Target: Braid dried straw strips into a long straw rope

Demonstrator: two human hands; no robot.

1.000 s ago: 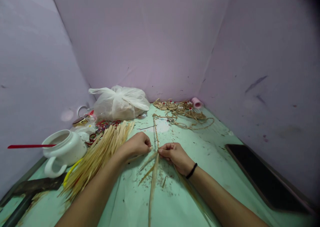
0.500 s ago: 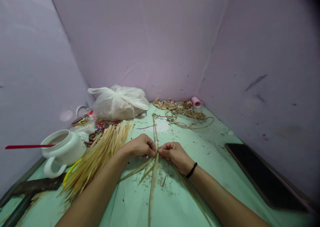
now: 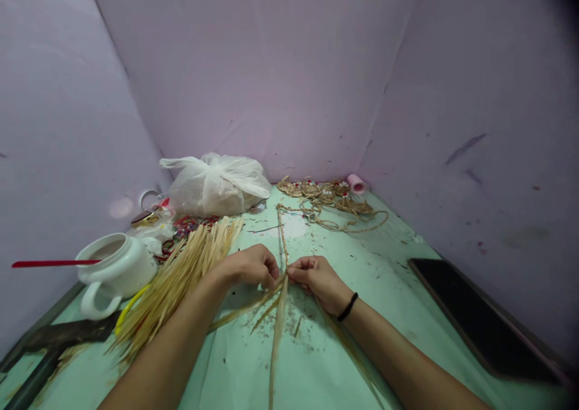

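Note:
A thin braid of tan plant fibre (image 3: 283, 236) runs down the middle of the green-covered table, its far part bending toward a tangle of cord. My right hand (image 3: 319, 280), wearing a black band on the wrist, pinches the braid's near end between thumb and forefinger. To the left of that point my left hand (image 3: 256, 268) is closed on a flat fibre strand that slants down left. Another loose strand (image 3: 277, 343) hangs straight toward me, and one trails beneath my right forearm. A short strand end sticks out between them. My left fingertips are partly hidden.
On the left lie a bundle of pale fibre strips (image 3: 185, 277), a white pot (image 3: 120, 265) with a red stick, and a dark-bladed tool (image 3: 72, 333). Behind are a tied plastic bag (image 3: 215, 187), woven pieces (image 3: 312, 188) and a pink thread spool (image 3: 356, 184). A dark tablet-like slab (image 3: 479, 319) lies right.
My left hand has drawn slightly left, away from the braid's end and my right fingers, with the slanting strand. My right hand keeps its pinch at nearly the same spot.

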